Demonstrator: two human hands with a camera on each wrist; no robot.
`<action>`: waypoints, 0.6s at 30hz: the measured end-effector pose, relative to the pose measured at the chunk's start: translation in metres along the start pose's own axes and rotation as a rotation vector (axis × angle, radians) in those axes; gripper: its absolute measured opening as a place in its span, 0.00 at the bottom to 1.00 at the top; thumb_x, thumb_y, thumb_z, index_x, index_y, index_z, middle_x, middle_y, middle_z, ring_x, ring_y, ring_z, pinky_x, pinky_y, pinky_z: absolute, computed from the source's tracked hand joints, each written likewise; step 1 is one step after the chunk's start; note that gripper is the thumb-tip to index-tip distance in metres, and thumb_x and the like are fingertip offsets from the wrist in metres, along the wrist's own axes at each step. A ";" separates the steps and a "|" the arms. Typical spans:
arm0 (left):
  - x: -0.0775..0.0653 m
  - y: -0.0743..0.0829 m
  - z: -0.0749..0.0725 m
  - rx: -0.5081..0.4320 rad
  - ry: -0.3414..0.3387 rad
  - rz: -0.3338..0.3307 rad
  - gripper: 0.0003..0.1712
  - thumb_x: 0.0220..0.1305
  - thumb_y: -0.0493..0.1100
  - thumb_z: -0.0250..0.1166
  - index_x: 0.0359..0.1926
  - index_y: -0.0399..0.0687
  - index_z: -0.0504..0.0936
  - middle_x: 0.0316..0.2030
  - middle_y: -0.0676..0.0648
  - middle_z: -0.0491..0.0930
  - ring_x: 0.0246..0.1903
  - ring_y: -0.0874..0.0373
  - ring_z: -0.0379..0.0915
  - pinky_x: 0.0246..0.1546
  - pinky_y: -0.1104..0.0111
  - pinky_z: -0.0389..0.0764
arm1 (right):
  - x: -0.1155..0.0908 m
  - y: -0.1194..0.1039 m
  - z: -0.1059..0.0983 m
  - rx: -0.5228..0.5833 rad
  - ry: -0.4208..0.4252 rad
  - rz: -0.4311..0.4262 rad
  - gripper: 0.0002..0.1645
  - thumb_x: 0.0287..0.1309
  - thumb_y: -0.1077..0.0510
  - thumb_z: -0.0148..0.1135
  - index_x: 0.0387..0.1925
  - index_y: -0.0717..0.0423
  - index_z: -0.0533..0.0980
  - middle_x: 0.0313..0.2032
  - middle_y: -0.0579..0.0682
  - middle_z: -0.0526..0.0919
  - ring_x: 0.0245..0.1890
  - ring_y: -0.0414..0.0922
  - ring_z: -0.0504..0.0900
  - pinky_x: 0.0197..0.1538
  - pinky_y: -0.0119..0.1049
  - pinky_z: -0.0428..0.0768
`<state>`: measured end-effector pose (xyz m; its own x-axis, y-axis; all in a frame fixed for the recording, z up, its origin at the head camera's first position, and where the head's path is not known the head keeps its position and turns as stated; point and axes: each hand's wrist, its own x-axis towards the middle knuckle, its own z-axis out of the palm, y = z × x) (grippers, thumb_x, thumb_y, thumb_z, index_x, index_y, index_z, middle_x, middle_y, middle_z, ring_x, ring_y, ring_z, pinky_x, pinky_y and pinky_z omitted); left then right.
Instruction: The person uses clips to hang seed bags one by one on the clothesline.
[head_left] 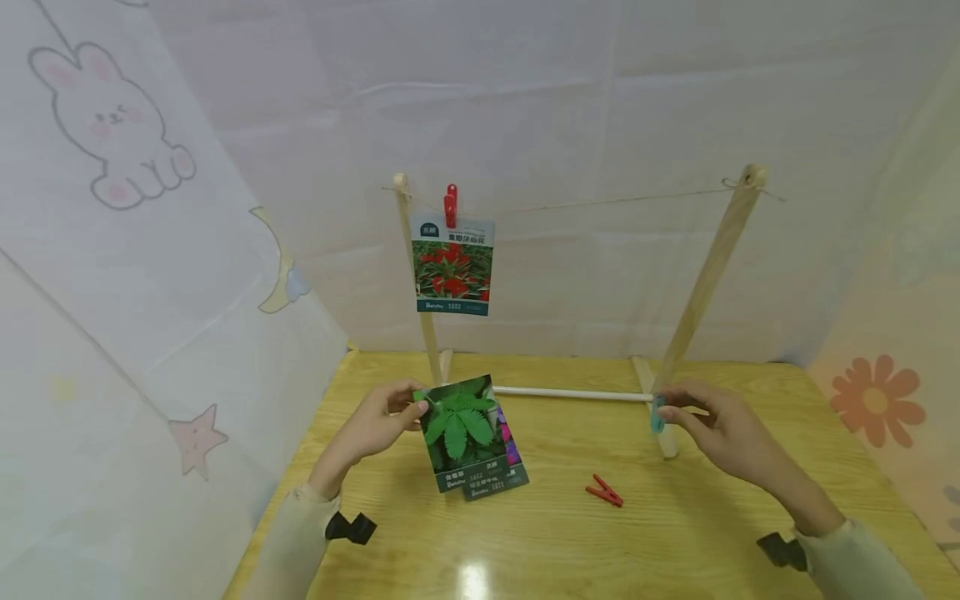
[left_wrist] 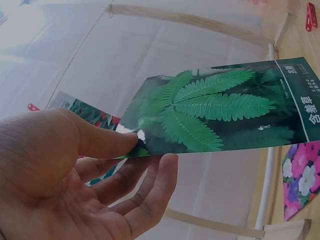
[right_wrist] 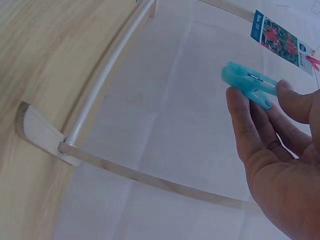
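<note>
My left hand (head_left: pixel 385 423) pinches seed packets by their upper left corner, thumb on the front. The front packet (head_left: pixel 459 429) shows a green fern-like leaf; behind it peeks a packet with pink and purple flowers (left_wrist: pixel 301 172). Between thumb and fingers of my right hand (head_left: pixel 720 425) is a turquoise clothespin (right_wrist: pixel 248 82), held in front of the right post's foot. A packet with red flowers (head_left: pixel 453 271) hangs from the string (head_left: pixel 600 202) near its left end, under a red clothespin (head_left: pixel 451 205). Another red clothespin (head_left: pixel 604 491) lies on the table between my hands.
Two wooden posts, left (head_left: pixel 429 333) and right (head_left: pixel 708 275), carry the string and stand on feet joined by a white rod (head_left: pixel 573 393). The wooden table (head_left: pixel 555 550) meets a pale cloth backdrop (head_left: pixel 570 283) behind and at the sides.
</note>
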<state>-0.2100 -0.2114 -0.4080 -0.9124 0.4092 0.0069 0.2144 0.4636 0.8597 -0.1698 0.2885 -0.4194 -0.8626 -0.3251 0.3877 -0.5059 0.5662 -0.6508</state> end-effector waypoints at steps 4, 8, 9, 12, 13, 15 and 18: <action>0.009 0.011 -0.001 0.027 0.000 0.026 0.12 0.81 0.38 0.60 0.57 0.38 0.83 0.48 0.38 0.87 0.49 0.42 0.88 0.45 0.64 0.91 | 0.008 -0.005 -0.005 -0.007 0.022 -0.002 0.14 0.72 0.69 0.65 0.55 0.58 0.83 0.45 0.54 0.90 0.46 0.26 0.84 0.44 0.22 0.86; 0.020 0.020 -0.001 0.051 0.004 0.022 0.13 0.81 0.39 0.60 0.59 0.38 0.83 0.49 0.38 0.86 0.48 0.44 0.88 0.46 0.61 0.91 | 0.016 -0.010 -0.010 -0.017 0.025 -0.009 0.15 0.72 0.69 0.64 0.57 0.59 0.83 0.47 0.55 0.89 0.48 0.23 0.82 0.45 0.20 0.84; 0.022 0.022 -0.001 0.056 0.007 0.016 0.14 0.81 0.39 0.60 0.60 0.39 0.83 0.50 0.38 0.86 0.48 0.44 0.89 0.46 0.61 0.91 | 0.017 -0.012 -0.012 -0.019 0.024 -0.011 0.15 0.73 0.69 0.64 0.57 0.59 0.83 0.47 0.56 0.89 0.48 0.23 0.82 0.46 0.19 0.84; 0.027 0.028 -0.002 0.060 0.012 0.013 0.15 0.81 0.40 0.61 0.62 0.39 0.82 0.52 0.38 0.86 0.47 0.45 0.89 0.48 0.59 0.91 | 0.023 -0.017 -0.016 -0.026 0.028 -0.020 0.15 0.74 0.67 0.64 0.59 0.58 0.82 0.49 0.56 0.89 0.48 0.24 0.83 0.47 0.18 0.83; 0.028 0.031 -0.002 0.059 0.016 0.014 0.16 0.81 0.40 0.61 0.63 0.39 0.82 0.52 0.37 0.86 0.47 0.46 0.89 0.48 0.58 0.91 | 0.025 -0.019 -0.017 -0.034 0.032 -0.027 0.15 0.74 0.67 0.64 0.59 0.58 0.82 0.49 0.56 0.89 0.49 0.26 0.83 0.47 0.17 0.83; 0.031 0.034 -0.003 0.054 0.018 0.025 0.17 0.81 0.40 0.61 0.64 0.39 0.81 0.53 0.37 0.86 0.46 0.45 0.89 0.48 0.58 0.91 | 0.030 -0.021 -0.019 -0.036 0.038 -0.045 0.16 0.74 0.66 0.64 0.59 0.58 0.82 0.50 0.57 0.89 0.48 0.29 0.85 0.48 0.17 0.83; 0.037 0.038 -0.004 0.052 0.016 0.047 0.18 0.80 0.39 0.62 0.65 0.38 0.81 0.53 0.36 0.87 0.46 0.45 0.90 0.47 0.59 0.91 | 0.036 -0.024 -0.021 -0.042 0.046 -0.071 0.16 0.74 0.66 0.64 0.59 0.58 0.82 0.50 0.57 0.88 0.49 0.30 0.86 0.48 0.17 0.82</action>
<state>-0.2369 -0.1818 -0.3734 -0.9062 0.4193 0.0550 0.2745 0.4842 0.8308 -0.1880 0.2786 -0.3763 -0.8227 -0.3309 0.4621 -0.5641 0.5748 -0.5927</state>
